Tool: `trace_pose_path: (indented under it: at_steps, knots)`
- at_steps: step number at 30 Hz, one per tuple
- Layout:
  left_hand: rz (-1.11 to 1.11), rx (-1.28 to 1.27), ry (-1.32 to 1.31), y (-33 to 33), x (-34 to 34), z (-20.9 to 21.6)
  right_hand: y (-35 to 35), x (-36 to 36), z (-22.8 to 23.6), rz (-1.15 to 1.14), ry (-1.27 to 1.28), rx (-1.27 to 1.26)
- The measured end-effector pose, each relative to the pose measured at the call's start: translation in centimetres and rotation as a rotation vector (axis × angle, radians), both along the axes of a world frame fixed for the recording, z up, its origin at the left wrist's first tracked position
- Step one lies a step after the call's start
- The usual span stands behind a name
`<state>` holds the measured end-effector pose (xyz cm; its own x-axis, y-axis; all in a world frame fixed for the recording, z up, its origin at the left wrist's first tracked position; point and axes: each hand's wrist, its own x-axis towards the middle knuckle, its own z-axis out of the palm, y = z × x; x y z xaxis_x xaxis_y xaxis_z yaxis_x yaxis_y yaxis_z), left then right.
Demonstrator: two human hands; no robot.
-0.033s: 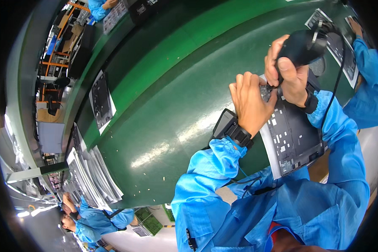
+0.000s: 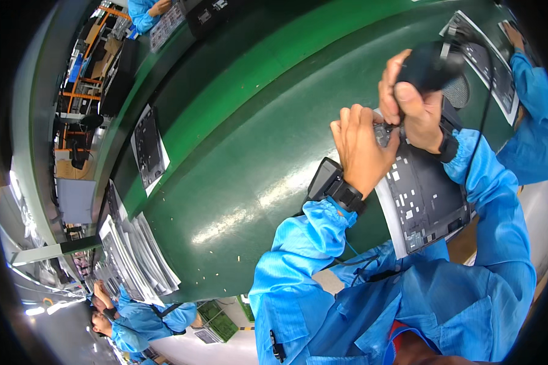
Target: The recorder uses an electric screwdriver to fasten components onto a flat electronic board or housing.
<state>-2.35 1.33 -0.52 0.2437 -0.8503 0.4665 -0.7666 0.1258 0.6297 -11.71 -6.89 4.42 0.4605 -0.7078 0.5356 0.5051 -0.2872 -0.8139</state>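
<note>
My right hand (image 2: 419, 112) is wrapped round a black, corded electric screwdriver (image 2: 429, 66), slightly blurred, its tip end down at the far part of a dark flat device panel (image 2: 429, 198). The panel carries small white patches and lies on a white sheet (image 2: 391, 226), reaching back toward my body. My left hand (image 2: 362, 146) rests at the panel's far left corner, fingers bent and thumb close to the screwdriver's tip. What lies between those fingertips is hidden. The cord (image 2: 488, 115) runs down past my right sleeve.
A round mesh-topped object (image 2: 458, 91) stands just beyond my right hand. Similar panels lie at the left (image 2: 147, 146) and the far right (image 2: 490, 70). A stack of sheets (image 2: 143, 258) sits at the left table end. Co-workers in blue (image 2: 533, 121) are nearby.
My right hand and the screwdriver have shifted slightly left. My left hand stays almost in place at the panel's corner.
</note>
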Motion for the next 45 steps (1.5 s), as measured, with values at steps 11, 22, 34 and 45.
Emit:
trace_pose_path:
  at_steps: [11,22,34,45]
  knots:
    - [0.001,0.062,-0.176,1.7,3.5,2.0,-4.6,-11.1,5.9,-0.424,0.343,-0.314]
    - [0.003,0.227,0.871,2.2,4.4,1.6,4.8,-17.1,0.3,-0.308,1.063,-0.144]
    - [0.051,0.036,0.759,-4.9,24.9,4.0,-13.5,-19.8,1.9,-0.796,0.853,-0.413]
    - [1.002,0.076,-0.241,-10.1,40.4,2.0,-31.9,-2.5,1.1,-0.873,1.257,-0.579]
